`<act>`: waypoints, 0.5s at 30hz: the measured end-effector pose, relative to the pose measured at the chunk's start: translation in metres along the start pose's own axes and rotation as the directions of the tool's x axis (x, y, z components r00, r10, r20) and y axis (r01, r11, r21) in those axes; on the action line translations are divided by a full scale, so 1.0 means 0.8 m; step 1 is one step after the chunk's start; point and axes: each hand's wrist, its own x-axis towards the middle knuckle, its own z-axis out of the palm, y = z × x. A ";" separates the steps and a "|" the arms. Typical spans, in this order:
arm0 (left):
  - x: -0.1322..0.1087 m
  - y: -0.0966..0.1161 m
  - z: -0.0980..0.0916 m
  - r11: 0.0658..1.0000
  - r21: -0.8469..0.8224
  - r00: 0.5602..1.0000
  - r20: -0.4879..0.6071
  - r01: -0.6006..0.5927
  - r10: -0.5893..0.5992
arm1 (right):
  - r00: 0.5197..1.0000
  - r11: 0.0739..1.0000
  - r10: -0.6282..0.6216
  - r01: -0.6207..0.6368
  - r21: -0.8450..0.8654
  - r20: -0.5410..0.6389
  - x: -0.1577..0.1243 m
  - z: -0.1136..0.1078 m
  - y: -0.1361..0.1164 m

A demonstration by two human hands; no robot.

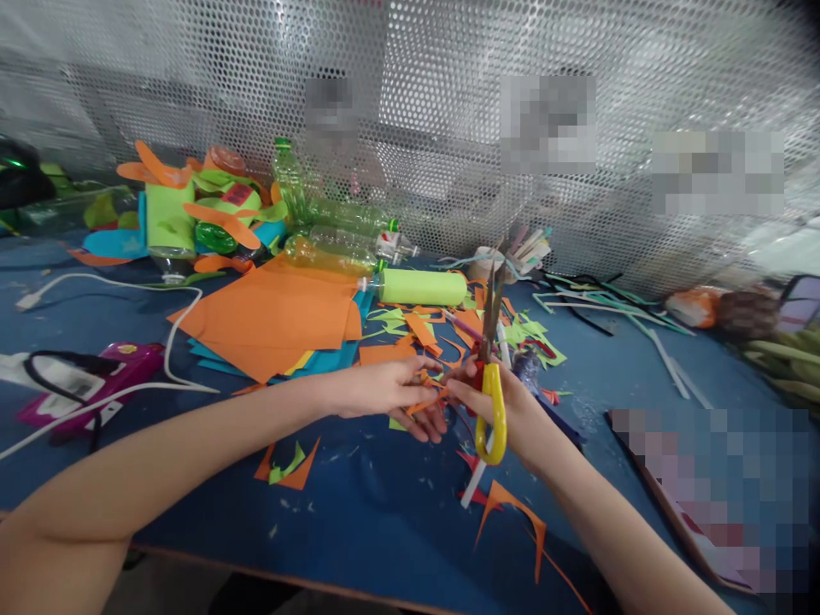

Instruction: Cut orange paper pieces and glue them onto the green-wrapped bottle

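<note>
Scissors with a yellow handle (493,417) stand nearly upright in my right hand (506,406), their metal blades pointing away from me. The fingers of that hand are curled, and its thumb and fingertips reach toward a small strip of orange paper (428,401). My left hand (384,389) pinches this strip from the other side, with the lower fingers loosely extended beneath it. Both hands meet above the blue table among orange and green paper scraps (419,333). Part of the right hand's grip is hidden behind the scissors.
Orange sheets (275,312) lie stacked over blue ones at left. Behind them are plastic bottles (333,248) and a bottle wrapped in green paper (423,287). A white cable (172,342), a pink box (102,384), a tablet-like object (698,512) and thin strips (602,301) surround the work area.
</note>
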 end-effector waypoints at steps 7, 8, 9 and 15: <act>0.003 -0.010 -0.005 0.997 0.044 0.986 0.154 0.057 -0.063 | 0.983 0.985 0.062 -0.088 0.149 0.171 -0.005 0.005 -0.010; 0.004 -0.010 -0.005 0.996 0.047 0.982 0.169 0.073 -0.080 | 0.980 0.984 0.058 -0.088 0.156 0.189 -0.005 0.005 -0.010; 0.004 -0.010 -0.006 0.995 0.050 0.979 0.180 0.085 -0.093 | 0.978 0.983 0.056 -0.089 0.162 0.202 -0.004 0.006 -0.010; 0.003 -0.004 -0.005 0.995 0.054 0.971 0.217 0.087 -0.097 | 0.970 0.980 0.077 -0.116 0.161 0.231 -0.004 0.011 -0.005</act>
